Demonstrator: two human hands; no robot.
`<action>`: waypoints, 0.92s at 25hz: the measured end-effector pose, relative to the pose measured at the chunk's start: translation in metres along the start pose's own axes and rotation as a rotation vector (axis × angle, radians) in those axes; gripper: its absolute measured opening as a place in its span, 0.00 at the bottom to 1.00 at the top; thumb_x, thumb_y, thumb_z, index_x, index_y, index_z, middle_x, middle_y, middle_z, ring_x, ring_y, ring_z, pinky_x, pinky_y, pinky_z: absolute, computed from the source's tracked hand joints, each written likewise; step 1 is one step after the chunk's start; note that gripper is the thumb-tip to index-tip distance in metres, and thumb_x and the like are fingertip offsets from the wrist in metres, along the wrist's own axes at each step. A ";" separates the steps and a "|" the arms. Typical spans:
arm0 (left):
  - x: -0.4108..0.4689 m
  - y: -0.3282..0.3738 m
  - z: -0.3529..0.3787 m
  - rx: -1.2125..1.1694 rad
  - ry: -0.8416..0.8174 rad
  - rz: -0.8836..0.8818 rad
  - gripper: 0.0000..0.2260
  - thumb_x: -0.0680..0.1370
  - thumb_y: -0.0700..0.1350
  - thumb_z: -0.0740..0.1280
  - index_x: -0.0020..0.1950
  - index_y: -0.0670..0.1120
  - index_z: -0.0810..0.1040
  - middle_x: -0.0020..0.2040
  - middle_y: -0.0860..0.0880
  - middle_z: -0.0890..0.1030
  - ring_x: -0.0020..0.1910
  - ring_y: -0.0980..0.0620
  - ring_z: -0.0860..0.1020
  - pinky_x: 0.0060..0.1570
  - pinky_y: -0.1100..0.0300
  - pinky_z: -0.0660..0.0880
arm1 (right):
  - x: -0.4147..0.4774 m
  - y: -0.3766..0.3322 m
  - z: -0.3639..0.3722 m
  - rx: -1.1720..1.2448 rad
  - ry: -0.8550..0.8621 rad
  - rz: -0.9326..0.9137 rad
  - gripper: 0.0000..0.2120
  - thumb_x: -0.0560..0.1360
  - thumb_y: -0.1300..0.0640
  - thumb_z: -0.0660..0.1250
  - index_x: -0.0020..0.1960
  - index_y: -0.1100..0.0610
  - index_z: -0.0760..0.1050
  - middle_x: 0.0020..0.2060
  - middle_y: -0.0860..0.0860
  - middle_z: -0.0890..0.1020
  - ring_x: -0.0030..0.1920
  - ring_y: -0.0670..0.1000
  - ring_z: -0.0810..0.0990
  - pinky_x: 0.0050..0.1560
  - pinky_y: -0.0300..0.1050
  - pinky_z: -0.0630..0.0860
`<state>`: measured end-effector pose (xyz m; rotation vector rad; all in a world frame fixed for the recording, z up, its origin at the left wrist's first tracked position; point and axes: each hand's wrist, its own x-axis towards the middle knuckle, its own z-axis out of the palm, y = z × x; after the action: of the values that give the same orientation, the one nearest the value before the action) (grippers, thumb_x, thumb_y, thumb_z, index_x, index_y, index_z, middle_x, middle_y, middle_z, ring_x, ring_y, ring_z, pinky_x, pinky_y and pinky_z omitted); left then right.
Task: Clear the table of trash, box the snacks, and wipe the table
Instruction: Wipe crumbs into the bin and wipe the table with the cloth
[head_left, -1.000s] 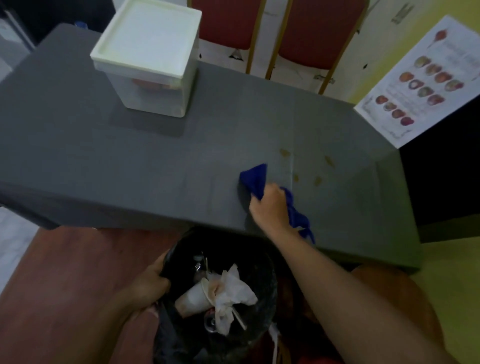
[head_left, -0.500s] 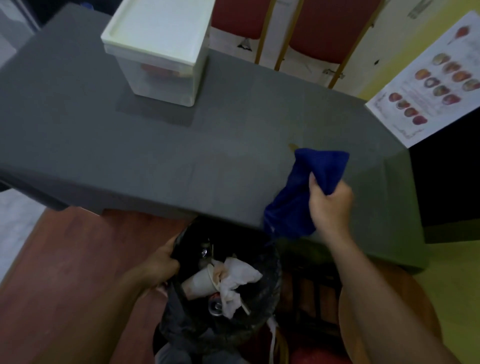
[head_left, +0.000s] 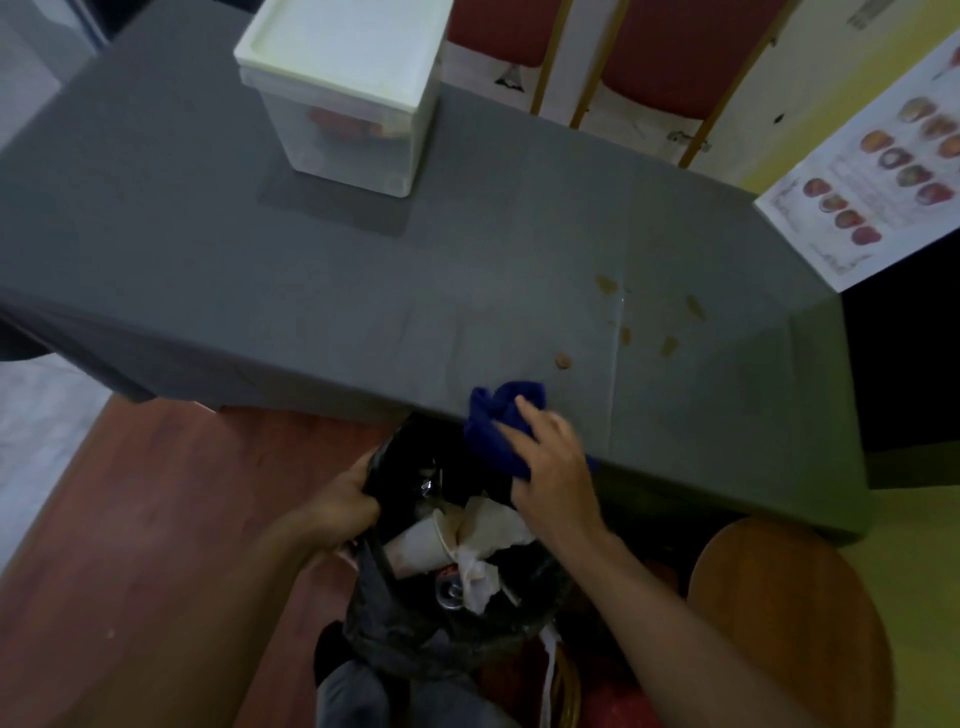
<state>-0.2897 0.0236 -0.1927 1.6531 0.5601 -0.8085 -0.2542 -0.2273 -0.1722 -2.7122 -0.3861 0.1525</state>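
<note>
My right hand (head_left: 553, 465) presses a crumpled blue cloth (head_left: 496, 423) at the near edge of the grey-clothed table (head_left: 260, 291), partly over the open black trash bag (head_left: 415, 634). My left hand (head_left: 340, 506) grips the bag's rim at its left side. Inside the bag lie a paper cup, stained napkins (head_left: 480, 540) and a can. Several brown crumbs and stains (head_left: 641, 325) mark the cloth just beyond the blue cloth. A lidded translucent white snack box (head_left: 345, 88) stands at the far left of the table.
Two red chairs with wooden frames (head_left: 675, 67) stand behind the table. A printed food menu sheet (head_left: 883, 171) hangs at the right. A round wooden stool (head_left: 784, 618) is at lower right. Reddish floor lies to the left of the bag.
My right hand swept the blue cloth out to the right over the stains, then drew it back to the table's near edge above the bag. The left hand kept hold of the bag.
</note>
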 end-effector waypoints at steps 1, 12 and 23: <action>-0.001 0.000 0.000 0.009 -0.002 0.004 0.40 0.61 0.31 0.59 0.71 0.58 0.65 0.64 0.43 0.78 0.59 0.45 0.77 0.60 0.45 0.77 | -0.009 -0.008 0.003 0.118 -0.019 -0.043 0.29 0.67 0.70 0.68 0.66 0.54 0.79 0.69 0.55 0.77 0.67 0.58 0.74 0.70 0.51 0.70; -0.012 -0.016 -0.009 0.048 0.007 0.004 0.41 0.66 0.28 0.57 0.73 0.60 0.63 0.61 0.44 0.79 0.58 0.39 0.79 0.52 0.38 0.80 | 0.041 0.008 -0.108 0.707 0.415 0.435 0.15 0.75 0.70 0.67 0.54 0.53 0.82 0.44 0.45 0.85 0.46 0.43 0.84 0.50 0.40 0.79; -0.002 -0.026 -0.012 -0.002 0.008 0.075 0.39 0.68 0.24 0.56 0.75 0.53 0.63 0.64 0.44 0.77 0.64 0.45 0.75 0.61 0.50 0.76 | 0.097 0.011 -0.041 0.173 0.032 0.421 0.13 0.73 0.60 0.66 0.55 0.49 0.83 0.50 0.56 0.82 0.51 0.60 0.81 0.46 0.43 0.69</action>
<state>-0.3072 0.0415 -0.2061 1.6668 0.5012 -0.7465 -0.1519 -0.2241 -0.1442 -2.5831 0.2040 0.2453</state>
